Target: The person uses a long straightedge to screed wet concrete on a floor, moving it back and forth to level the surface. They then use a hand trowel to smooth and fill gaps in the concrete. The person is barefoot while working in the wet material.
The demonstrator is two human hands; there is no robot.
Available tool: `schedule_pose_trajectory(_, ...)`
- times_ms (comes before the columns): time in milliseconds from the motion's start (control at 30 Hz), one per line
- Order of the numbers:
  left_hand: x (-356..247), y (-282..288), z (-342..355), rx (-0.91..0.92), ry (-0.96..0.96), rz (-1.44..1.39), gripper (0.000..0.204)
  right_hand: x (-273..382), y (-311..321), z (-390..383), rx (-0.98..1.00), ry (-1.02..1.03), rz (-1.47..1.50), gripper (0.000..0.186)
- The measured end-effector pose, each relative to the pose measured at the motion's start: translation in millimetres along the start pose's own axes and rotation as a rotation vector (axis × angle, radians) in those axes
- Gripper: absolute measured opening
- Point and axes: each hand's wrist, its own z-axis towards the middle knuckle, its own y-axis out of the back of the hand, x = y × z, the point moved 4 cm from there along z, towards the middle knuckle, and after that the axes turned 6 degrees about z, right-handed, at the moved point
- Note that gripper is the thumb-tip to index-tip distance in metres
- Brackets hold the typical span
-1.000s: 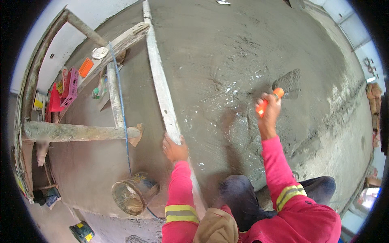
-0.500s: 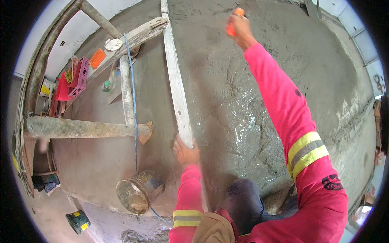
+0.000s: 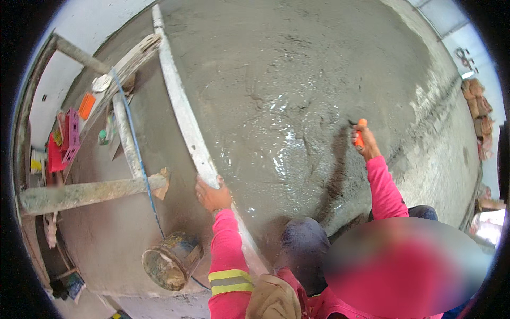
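My left hand [image 3: 213, 196] grips the near part of a long, pale, narrow straightedge [image 3: 183, 114] lying on wet grey mortar [image 3: 249, 95]. Its fingers curl over the board's edge, and the board runs away toward the far left. Farther right, my right hand [image 3: 366, 146] is closed round the orange handle of a trowel [image 3: 360, 133], low over the mortar. A short dark neck shows by the handle; the blade cannot be made out against the grey. Around the middle the mortar is rough and shiny with water, while farther off it looks smoother.
At left, a pipe frame [image 3: 90, 195] and a wooden beam [image 3: 125, 64] stand with a blue cord [image 3: 137, 143] across them. A dirty bucket [image 3: 172, 260] lies tipped near my left arm. A pink crate [image 3: 71, 135] sits far left. Paper sacks [image 3: 478, 114] line the right wall.
My right hand has come back from the far side toward me and to the right with the trowel. My left hand stays on the straightedge, and the view has shifted.
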Motion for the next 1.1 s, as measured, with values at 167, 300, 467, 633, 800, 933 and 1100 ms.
schedule_pose_trajectory(167,-7,2,-2,-0.043,-0.041,0.017,0.070,-32,-12,-3,0.225,-0.248,0.209,0.011)
schedule_pose_trajectory(300,0,0,-2,-0.038,-0.024,0.017,0.070,-45,-22,-35,0.270,-0.265,0.466,0.010)
schedule_pose_trajectory(467,3,-2,2,-0.014,-0.017,0.005,0.071,-41,-53,-64,0.299,0.101,0.526,0.014)
schedule_pose_trajectory(633,2,7,1,0.012,-0.002,0.000,0.073,-26,-173,-94,0.093,0.528,0.372,0.022)
schedule_pose_trajectory(800,-6,5,0,0.011,0.025,-0.015,0.074,-16,-353,-7,0.115,0.806,0.294,0.017)
schedule_pose_trajectory(933,-7,9,1,0.017,0.020,-0.044,0.074,25,-507,14,0.461,0.428,-0.148,0.013)
schedule_pose_trajectory(1100,-4,10,-3,-0.021,0.016,-0.060,0.073,43,-527,8,0.431,0.544,-0.166,0.016)
